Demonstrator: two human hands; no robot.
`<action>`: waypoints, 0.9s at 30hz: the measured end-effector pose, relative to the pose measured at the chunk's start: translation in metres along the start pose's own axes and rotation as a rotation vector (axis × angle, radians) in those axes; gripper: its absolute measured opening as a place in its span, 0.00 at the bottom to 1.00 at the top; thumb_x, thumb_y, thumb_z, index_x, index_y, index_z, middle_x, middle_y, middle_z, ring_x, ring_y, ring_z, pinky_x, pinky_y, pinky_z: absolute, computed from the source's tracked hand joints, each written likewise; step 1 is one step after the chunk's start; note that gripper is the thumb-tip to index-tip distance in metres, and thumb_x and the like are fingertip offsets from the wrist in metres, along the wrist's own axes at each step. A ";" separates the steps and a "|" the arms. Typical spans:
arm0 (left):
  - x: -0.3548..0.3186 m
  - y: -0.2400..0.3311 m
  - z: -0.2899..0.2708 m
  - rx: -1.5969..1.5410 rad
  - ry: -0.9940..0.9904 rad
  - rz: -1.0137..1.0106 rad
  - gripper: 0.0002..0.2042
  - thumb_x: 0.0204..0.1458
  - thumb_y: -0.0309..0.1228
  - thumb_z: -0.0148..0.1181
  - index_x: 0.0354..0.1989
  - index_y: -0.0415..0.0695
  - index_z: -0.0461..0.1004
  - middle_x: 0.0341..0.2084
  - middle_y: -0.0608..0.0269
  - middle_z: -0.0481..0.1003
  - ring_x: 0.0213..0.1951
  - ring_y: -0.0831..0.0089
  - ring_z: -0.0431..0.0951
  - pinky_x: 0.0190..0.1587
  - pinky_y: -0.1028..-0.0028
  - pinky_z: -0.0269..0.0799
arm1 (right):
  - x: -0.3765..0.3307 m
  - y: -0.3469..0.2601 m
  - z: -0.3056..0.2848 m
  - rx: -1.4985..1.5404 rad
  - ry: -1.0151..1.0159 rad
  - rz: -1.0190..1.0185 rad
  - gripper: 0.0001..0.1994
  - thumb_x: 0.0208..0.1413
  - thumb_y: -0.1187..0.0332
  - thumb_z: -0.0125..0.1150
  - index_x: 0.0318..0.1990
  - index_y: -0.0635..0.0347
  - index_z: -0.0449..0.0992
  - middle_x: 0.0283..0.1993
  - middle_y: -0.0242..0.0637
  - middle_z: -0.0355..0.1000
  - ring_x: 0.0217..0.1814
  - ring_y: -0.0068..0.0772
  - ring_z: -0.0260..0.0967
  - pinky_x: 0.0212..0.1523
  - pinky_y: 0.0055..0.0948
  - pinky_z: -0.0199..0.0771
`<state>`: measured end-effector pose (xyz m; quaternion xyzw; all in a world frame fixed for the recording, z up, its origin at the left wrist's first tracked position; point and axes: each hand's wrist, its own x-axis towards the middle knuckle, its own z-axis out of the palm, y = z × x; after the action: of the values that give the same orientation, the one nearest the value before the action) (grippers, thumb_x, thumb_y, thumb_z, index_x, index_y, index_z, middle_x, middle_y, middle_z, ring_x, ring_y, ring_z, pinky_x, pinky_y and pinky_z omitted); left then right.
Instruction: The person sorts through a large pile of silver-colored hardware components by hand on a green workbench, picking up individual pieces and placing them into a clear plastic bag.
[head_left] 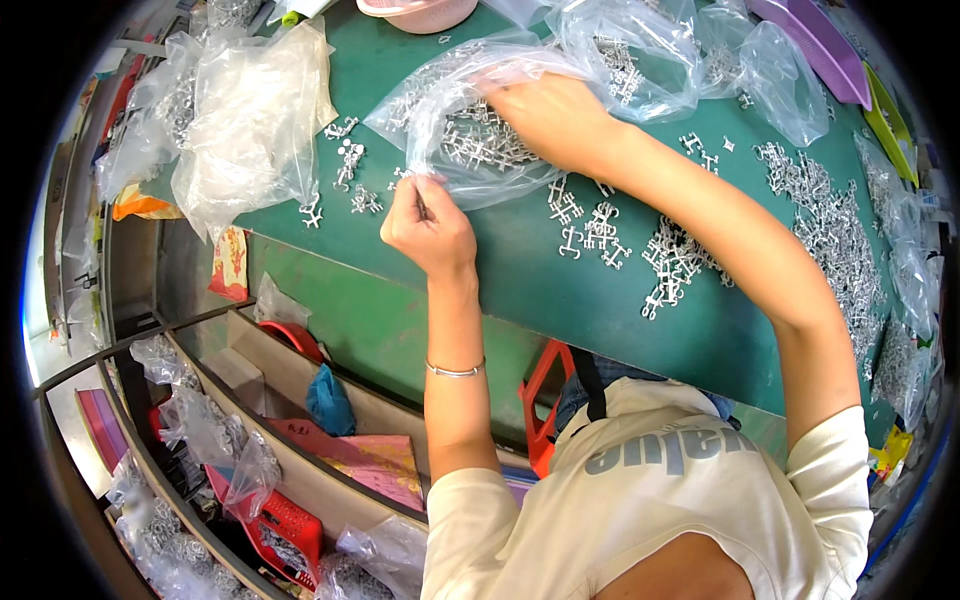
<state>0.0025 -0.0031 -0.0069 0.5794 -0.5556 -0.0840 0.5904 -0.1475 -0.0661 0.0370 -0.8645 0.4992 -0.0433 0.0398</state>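
Currently, the left hand (pixel 430 228) clamps the rim of 1 clear plastic bag (pixel 490 187), set back from the front edge of the green desk (pixel 515 275). The right hand (pixel 552 118) reaches inside, at silver metal parts (pixel 475 143); its finger closure cannot be determined.

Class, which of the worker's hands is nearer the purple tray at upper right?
Right. The right hand reaches into the clear bag, left of the purple tray; the left hand pinches that bag's near edge, farther left.
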 end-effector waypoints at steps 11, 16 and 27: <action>0.001 -0.002 0.001 0.008 -0.014 0.018 0.13 0.50 0.25 0.45 0.16 0.36 0.70 0.08 0.70 0.59 0.14 0.84 0.55 0.17 0.79 0.46 | -0.021 0.002 0.018 0.239 0.044 -0.322 0.18 0.47 0.78 0.48 0.48 0.63 0.69 0.58 0.42 0.61 0.63 0.40 0.54 0.61 0.44 0.52; 0.000 -0.004 -0.003 0.011 0.039 0.081 0.10 0.48 0.24 0.46 0.18 0.35 0.69 0.10 0.65 0.63 0.12 0.80 0.57 0.15 0.78 0.51 | -0.065 0.019 -0.035 0.712 0.133 -0.222 0.12 0.46 0.77 0.53 0.41 0.63 0.73 0.43 0.41 0.71 0.48 0.41 0.67 0.49 0.37 0.66; -0.053 0.039 -0.024 -0.025 -0.298 0.003 0.10 0.53 0.24 0.45 0.23 0.34 0.71 0.12 0.63 0.66 0.14 0.81 0.58 0.17 0.80 0.55 | -0.192 0.006 0.006 0.173 -0.046 -0.184 0.22 0.48 0.57 0.57 0.51 0.52 0.69 0.62 0.36 0.54 0.67 0.42 0.45 0.63 0.43 0.50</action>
<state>-0.0203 0.0626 0.0002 0.5525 -0.6368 -0.1752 0.5084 -0.2478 0.0979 0.0239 -0.9008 0.4110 -0.0698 0.1217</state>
